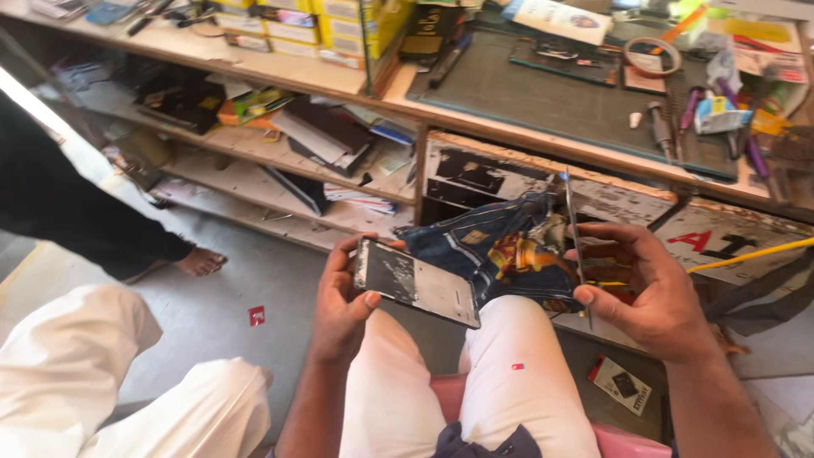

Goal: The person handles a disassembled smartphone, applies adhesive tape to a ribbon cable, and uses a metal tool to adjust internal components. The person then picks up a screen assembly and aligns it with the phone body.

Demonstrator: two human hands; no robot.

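White-trousered knees (500, 373) sit lowest in view. Above them the left hand (343, 301) grips a phone frame (415, 282) by its edge, tilted. Well apart, the right hand (649, 293) clamps a thin panel (574, 237) upright, edge-on, beside a denim rag (500, 246) below the workbench (551, 102).

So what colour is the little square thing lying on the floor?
Red. The small square scrap on the grey floor shows best in the head view.

Phone frame (415, 282) in the left hand (343, 301): hard, matt grey inner face, scuffed and patchy. Thin panel (574, 231) in the right hand (649, 288): glossy, edge-on. Behind the frame, blue denim cloth (483, 246), coarse weave. Above it, worn wooden bench (543, 144) with a matt dark mat (543, 93)
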